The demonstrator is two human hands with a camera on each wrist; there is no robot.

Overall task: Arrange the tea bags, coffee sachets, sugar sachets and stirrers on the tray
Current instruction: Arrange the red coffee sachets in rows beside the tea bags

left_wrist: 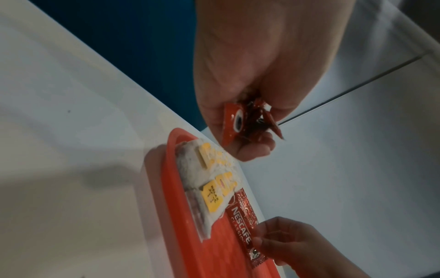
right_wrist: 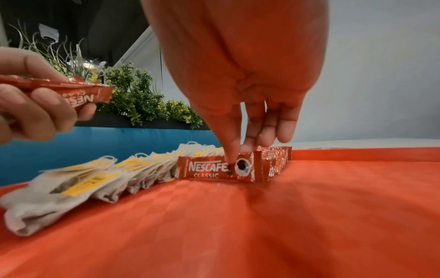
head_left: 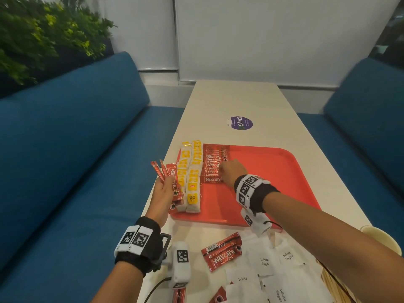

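A red tray (head_left: 273,171) lies on the white table. Yellow-tagged tea bags (head_left: 192,171) fill two rows along its left side. Beside them runs a column of red coffee sachets (head_left: 215,156). My right hand (head_left: 222,171) pinches the nearest sachet (right_wrist: 209,167) of that column between thumb and fingers, standing it on edge on the tray (right_wrist: 285,216). My left hand (head_left: 168,186) hovers at the tray's left edge and grips a bundle of several coffee sachets (head_left: 167,171), whose ends show in the left wrist view (left_wrist: 238,120).
Loose coffee sachets (head_left: 222,251), white sugar sachets (head_left: 264,261) and wooden stirrers (head_left: 334,283) lie on the table in front of the tray. A paper cup (head_left: 380,237) stands at the right edge. Blue benches (head_left: 65,149) flank the table. A purple sticker (head_left: 241,123) lies beyond the tray.
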